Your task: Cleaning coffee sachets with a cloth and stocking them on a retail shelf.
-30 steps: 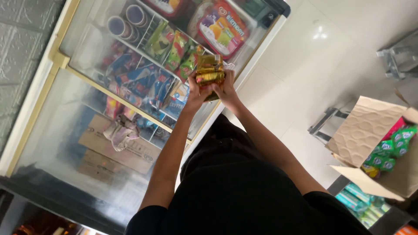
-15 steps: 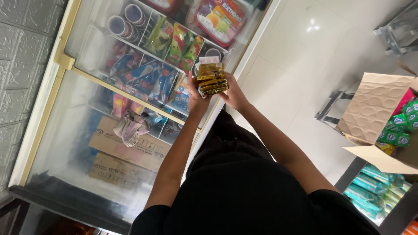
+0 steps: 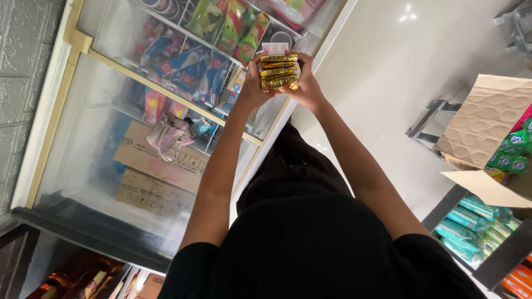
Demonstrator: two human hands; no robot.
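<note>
A glass-topped chest freezer takes up the left half of the view, its sliding lids framed in pale yellow metal. Under the glass lie brown cardboard boxes at the near end, a crumpled pinkish wrapper bundle on top of them, and further along rows of blue and red packets and green packets in wire baskets. A white tiled floor runs along the freezer's right side.

On the right edge an open cardboard carton stands with its flap up, green sachets showing inside it, and below it a dark shelf holds teal packs.

The person, in black clothing, stretches both bare arms forward over the freezer's rim. The left hand and the right hand meet around a stack of gold foil packets, which is held in the air above the glass lid near the freezer's right edge (roughly over the green and blue packets). The left hand's fingers are curled and clamped on the stack's left side; the right hand's fingers wrap the right side and underside, closed firmly on it. The packets lie flat, one on another, with a small white and red card or packet touching the stack's far side.
</note>
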